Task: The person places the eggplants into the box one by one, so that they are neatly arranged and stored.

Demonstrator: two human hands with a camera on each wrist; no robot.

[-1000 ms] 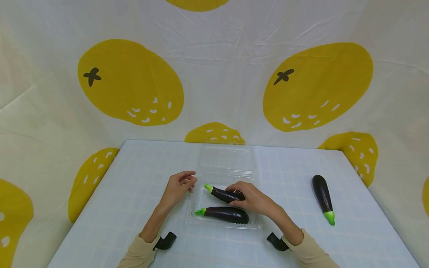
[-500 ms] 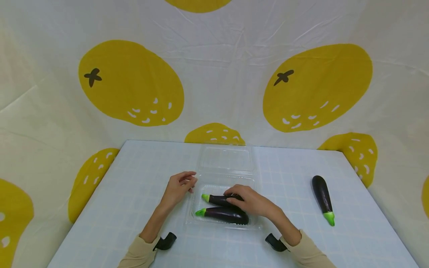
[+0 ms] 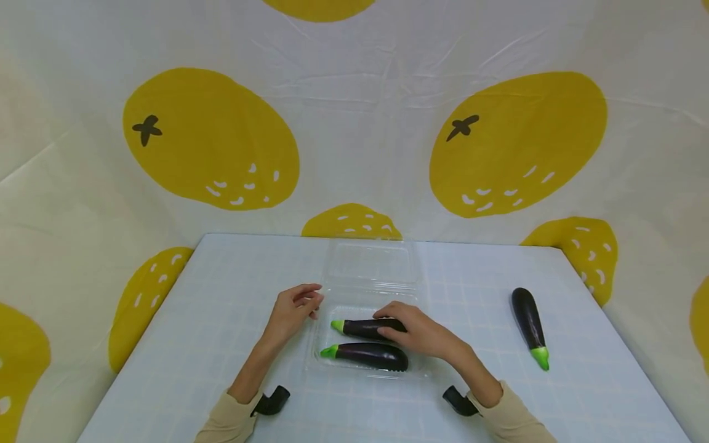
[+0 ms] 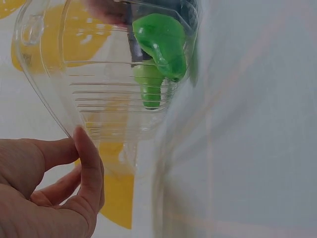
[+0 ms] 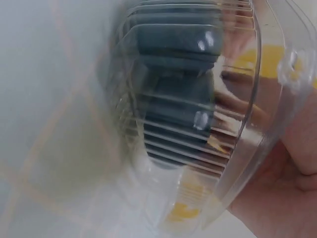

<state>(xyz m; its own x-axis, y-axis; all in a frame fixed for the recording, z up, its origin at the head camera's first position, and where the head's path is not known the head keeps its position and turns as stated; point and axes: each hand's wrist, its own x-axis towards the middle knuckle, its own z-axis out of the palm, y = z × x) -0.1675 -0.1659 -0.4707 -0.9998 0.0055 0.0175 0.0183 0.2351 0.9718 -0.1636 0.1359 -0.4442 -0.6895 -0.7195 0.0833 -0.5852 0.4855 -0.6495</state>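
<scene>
A clear plastic clamshell container (image 3: 312,363) lies opened out on the table, its lid (image 3: 372,261) folded back to the far side. Two eggplants with green stems lie side by side in its base, both stems pointing left. My right hand (image 3: 412,329) holds the far eggplant (image 3: 362,328) by its thick end, thumb on the near side and fingers beyond. The near eggplant (image 3: 371,355) lies free in front of it. At the container's left rim, my left hand (image 3: 293,311) pinches the edge between thumb and finger, as the left wrist view shows.
A third eggplant (image 3: 530,326) lies on the table at the right, stem toward the front. The table (image 3: 221,295) has a pale checked cover and meets a hanging cloth (image 3: 365,123) with yellow fruit prints behind.
My right hand has brought the far eggplant nearer and turned it level, alongside the near one. The left hand keeps its place at the rim.
</scene>
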